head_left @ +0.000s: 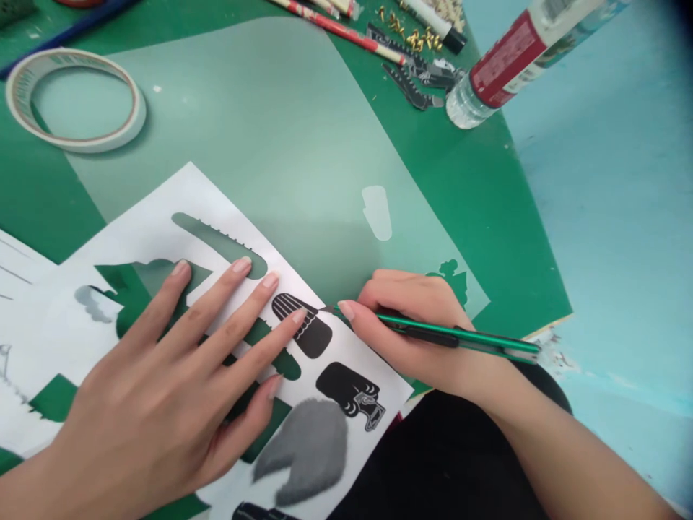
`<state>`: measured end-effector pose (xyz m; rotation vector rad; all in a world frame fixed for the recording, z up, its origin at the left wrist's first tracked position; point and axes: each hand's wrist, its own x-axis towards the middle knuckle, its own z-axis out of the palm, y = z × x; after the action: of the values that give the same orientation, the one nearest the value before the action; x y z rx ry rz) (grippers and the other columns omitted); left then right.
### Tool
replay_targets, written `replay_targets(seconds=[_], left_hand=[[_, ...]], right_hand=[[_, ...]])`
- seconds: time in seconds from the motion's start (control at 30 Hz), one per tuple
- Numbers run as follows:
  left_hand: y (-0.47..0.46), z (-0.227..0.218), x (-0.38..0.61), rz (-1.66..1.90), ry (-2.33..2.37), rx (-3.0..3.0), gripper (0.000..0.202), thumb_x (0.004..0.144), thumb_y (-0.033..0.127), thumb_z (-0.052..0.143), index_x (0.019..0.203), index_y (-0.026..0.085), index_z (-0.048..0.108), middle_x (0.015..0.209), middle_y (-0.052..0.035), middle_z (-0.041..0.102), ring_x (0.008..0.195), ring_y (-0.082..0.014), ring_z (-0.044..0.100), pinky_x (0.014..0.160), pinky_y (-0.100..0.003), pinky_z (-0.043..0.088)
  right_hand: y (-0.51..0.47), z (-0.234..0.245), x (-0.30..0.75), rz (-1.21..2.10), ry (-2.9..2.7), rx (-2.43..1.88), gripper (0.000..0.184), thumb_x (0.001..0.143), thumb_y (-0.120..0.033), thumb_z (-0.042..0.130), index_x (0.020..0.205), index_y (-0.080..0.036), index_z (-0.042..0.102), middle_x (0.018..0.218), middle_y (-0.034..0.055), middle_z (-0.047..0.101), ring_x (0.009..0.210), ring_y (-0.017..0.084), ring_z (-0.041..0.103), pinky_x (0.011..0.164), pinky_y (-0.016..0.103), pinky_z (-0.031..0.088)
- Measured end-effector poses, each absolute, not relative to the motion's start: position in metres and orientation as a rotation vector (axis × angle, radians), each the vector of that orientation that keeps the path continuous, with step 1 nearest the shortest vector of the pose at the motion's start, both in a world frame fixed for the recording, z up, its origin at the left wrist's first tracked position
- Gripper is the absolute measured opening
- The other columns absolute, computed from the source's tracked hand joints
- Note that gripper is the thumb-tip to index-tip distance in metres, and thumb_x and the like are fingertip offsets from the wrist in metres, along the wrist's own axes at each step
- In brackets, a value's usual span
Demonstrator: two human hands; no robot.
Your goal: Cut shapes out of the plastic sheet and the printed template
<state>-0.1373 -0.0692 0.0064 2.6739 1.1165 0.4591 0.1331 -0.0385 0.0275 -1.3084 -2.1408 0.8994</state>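
My left hand (195,361) lies flat with its fingers spread on a white printed paper sheet (208,191), which has several shapes cut out of it. In my right hand (422,332) is a green craft knife (487,341), gripped like a pen. Its tip rests by the right edge of a black striped printed shape (303,328), and a left fingertip touches that same shape. Below it on the sheet are a black printed figure (349,390) and a grey printed shape (311,448). Under the paper spreads a translucent plastic sheet (260,108).
A roll of tape (135,119) sits at the upper left of the green table (498,202). Toward the upper right are a plastic bottle (476,101), dark cut-out pieces (414,90), brass fasteners (425,40), a marker (447,32) and a red pencil (346,32).
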Motion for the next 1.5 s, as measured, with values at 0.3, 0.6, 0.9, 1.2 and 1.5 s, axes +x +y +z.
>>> replay_targets(seconds=[0.3,0.6,0.9,1.2,1.5], left_hand=[[-0.069,0.007,-0.137,0.449,1.095,2.696,0.053,0.104,0.039,0.052,0.156,0.028,0.055,0.162,-0.0125,0.053,0.152,-0.0466,0.046,0.121,-0.079,0.036],[-0.069,0.003,-0.139,0.427,1.105,2.689,0.057,0.105,0.049,0.049,0.159,0.031,0.051,0.170,-0.0044,0.044,0.153,-0.0446,0.044,0.131,-0.071,0.027],[-0.070,0.006,-0.139,0.427,1.106,2.685,0.053,0.105,0.042,0.051,0.156,0.030,0.054,0.165,-0.0083,0.050,0.152,-0.0464,0.047,0.126,-0.076,0.032],[-0.067,0.006,-0.136,0.450,1.037,2.717,0.053,0.108,0.040,0.049,0.159,0.023,0.050,0.171,-0.0071,0.040,0.155,-0.0360,0.045,0.136,-0.061,0.021],[-0.069,0.016,-0.134,0.413,1.198,2.896,0.062,0.107,0.039,0.051,0.159,0.004,0.048,0.162,-0.0192,0.049,0.146,-0.0406,0.055,0.118,-0.057,0.043]], right_hand=[[-0.036,0.030,0.133,0.944,-2.107,-1.309,0.042,0.102,-0.022,0.064,0.063,-0.019,0.047,0.060,-0.0061,0.043,0.056,0.007,0.039,0.058,0.025,0.034],[-0.035,0.031,0.133,0.957,-2.111,-1.320,0.043,0.102,-0.022,0.064,0.063,-0.019,0.047,0.060,-0.0059,0.042,0.056,0.007,0.040,0.058,0.025,0.034],[-0.038,0.027,0.134,0.931,-2.087,-1.316,0.043,0.103,-0.023,0.062,0.063,-0.019,0.045,0.059,-0.0058,0.041,0.056,0.007,0.039,0.057,0.025,0.033],[-0.044,0.030,0.131,0.862,-2.018,-1.324,0.042,0.103,-0.022,0.059,0.065,-0.020,0.042,0.059,-0.0055,0.039,0.054,0.008,0.037,0.055,0.026,0.032],[-0.059,0.040,0.131,0.819,-1.941,-1.252,0.039,0.105,-0.023,0.058,0.067,-0.019,0.050,0.060,-0.0048,0.047,0.057,0.008,0.042,0.058,0.025,0.034]])
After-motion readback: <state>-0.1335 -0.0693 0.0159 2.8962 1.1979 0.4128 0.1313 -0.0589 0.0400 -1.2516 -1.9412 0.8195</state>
